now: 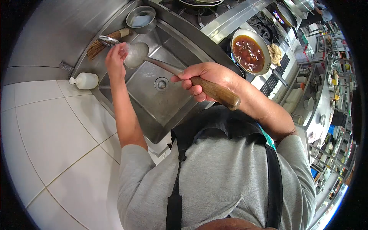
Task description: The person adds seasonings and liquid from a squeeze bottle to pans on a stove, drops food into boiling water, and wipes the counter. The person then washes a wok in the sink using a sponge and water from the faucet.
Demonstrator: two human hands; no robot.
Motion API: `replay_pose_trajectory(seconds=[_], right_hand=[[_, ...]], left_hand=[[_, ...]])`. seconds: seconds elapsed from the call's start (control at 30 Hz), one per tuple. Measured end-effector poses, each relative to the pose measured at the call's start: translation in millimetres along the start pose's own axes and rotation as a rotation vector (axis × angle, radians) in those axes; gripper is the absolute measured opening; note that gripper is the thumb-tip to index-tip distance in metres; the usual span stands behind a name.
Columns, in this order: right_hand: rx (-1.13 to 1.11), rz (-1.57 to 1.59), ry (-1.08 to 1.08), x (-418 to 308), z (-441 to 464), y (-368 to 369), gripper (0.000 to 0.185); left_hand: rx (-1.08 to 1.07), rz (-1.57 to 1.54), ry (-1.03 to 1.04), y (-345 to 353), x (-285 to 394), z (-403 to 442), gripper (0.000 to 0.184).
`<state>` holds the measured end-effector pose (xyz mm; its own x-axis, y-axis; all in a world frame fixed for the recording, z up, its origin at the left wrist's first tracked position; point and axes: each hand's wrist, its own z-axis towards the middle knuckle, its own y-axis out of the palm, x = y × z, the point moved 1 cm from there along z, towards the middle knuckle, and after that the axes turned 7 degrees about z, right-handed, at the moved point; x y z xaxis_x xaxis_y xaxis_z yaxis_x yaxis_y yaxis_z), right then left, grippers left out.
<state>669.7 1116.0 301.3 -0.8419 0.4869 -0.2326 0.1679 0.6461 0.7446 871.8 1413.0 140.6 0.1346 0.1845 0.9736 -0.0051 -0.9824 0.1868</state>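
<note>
My right hand (203, 80) is wrapped around the wooden handle of a ladle (165, 66). The ladle's metal bowl (137, 55) is over the sink (142, 86), below the faucet (108, 40), and has a wet, whitish look. Close by the faucet and the left rim of the bowl is my left hand (116, 61), its fingers bent inward. What those fingers touch is blurred and partly hidden.
A straw brush (100, 46) and a metal pot (141, 20) sit along the sink's back edge. At its left corner stands a white pump bottle (85, 81). To the right, a pan of reddish-brown sauce (248, 53) rests on the stove, beside a crumpled cloth (275, 54).
</note>
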Motion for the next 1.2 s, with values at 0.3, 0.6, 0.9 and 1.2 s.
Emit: replay_pose_trajectory(seconds=[0.3,0.6,0.9,1.2], right_hand=[[0.037,-0.028,-0.035,9,-46,-2,0.021],[0.101,0.147,-0.168,30,-143,-13,0.037],[0.159,0.222,-0.454,65,-258,-54,0.04],[0.235,0.364,-0.757,94,-307,-127,0.041]], left_hand=[[0.359,-0.525,-0.275,12,-99,-16,0.029],[0.061,-0.936,-0.397,125,-112,-27,0.033],[-0.386,-0.971,-0.575,281,-81,-64,0.034],[-0.506,-0.546,-0.875,444,-83,-102,0.044]])
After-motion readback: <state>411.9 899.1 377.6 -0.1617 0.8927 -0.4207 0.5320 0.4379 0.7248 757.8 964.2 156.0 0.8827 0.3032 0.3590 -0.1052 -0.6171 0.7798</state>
